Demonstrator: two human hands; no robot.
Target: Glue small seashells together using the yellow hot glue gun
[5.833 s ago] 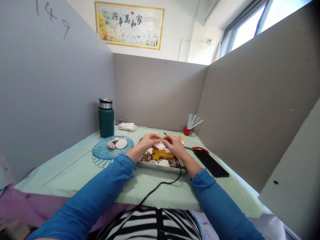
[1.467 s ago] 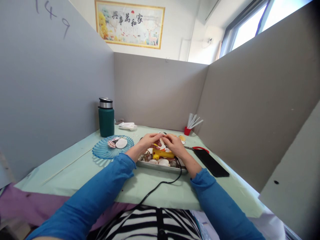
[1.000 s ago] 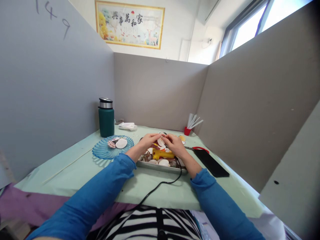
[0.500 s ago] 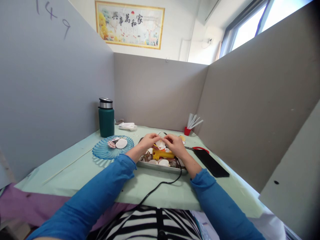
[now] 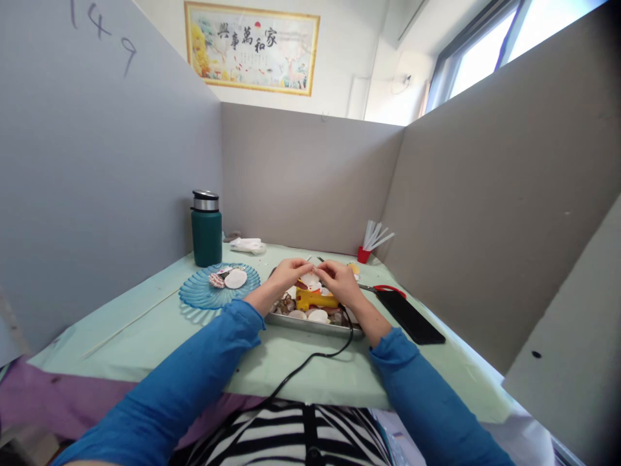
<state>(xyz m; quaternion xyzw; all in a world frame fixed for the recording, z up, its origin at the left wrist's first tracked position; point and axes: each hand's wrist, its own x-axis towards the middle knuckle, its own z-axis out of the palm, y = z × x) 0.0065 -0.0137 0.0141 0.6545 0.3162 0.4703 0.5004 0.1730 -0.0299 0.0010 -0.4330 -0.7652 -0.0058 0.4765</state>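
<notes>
Left hand (image 5: 287, 277) and right hand (image 5: 339, 283) meet above the metal tray (image 5: 310, 325), thumbs and fingers pinched at the upper edge of a white shell (image 5: 309, 279). The tray holds further shells (image 5: 318, 316) and a yellow tool (image 5: 317, 299), its black cord (image 5: 315, 355) passing over the near rim. Left of the tray, a blue plate (image 5: 192, 292) carries several shells; beyond the tray to the right, a red cup (image 5: 364, 255) contains white sticks (image 5: 373, 237). The hands hide the tray's far side; exact fingertip contact is indistinct. The pinched shell sits between and just below the fingertips, over the tray.
</notes>
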